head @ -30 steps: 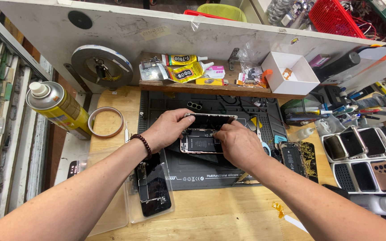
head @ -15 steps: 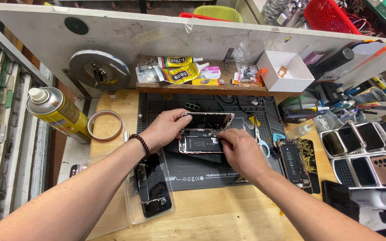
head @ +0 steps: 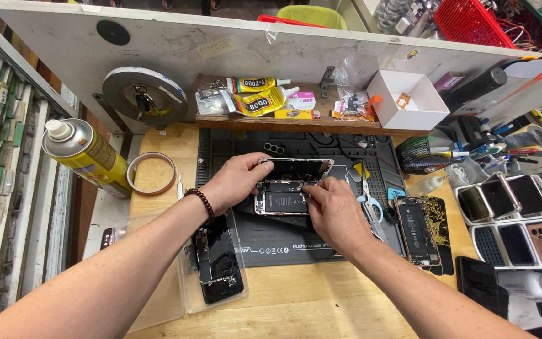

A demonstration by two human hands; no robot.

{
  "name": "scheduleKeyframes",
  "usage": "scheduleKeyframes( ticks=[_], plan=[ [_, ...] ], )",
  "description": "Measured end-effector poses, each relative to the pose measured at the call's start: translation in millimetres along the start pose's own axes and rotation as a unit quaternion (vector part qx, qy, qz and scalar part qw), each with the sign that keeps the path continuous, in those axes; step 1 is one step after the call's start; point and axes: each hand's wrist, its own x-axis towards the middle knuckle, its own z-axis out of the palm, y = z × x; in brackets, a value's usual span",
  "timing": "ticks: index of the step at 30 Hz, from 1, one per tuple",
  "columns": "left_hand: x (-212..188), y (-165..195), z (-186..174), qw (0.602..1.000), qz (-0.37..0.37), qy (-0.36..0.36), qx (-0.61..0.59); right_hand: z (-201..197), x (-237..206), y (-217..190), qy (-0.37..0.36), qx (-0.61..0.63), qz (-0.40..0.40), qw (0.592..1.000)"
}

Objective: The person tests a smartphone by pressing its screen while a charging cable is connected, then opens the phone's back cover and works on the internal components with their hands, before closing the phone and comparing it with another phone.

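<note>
Barely anything has shifted: my left hand [head: 236, 182] still grips the opened phone [head: 283, 196] by its edge, right hand [head: 334, 210] fingers pinching at its internals on the grey mat [head: 296, 242].

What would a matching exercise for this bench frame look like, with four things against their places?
Things:
1. spray can
2. tape ring
3. white box
4. open phone

Places:
A. between both hands, on the mat
B. far left of the bench
C. on the shelf, right
D. beside the can, on the wood

Pairs: 1-B, 2-D, 3-C, 4-A
</note>
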Motion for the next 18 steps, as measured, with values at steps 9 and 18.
scheduleKeyframes(
  ticks=[9, 18],
  plan=[
    [-1.4, -0.1, 0.6, 1.0, 0.003, -0.004, -0.004, -0.9, -1.9, 2.6, -0.002, -0.005, -0.015, 1.0],
    [-1.6, -0.4, 0.3, 1.0, 0.015, -0.008, -0.009, -2.1, -5.9, 0.6, 0.022, -0.02, -0.067, 0.997]
  ],
)
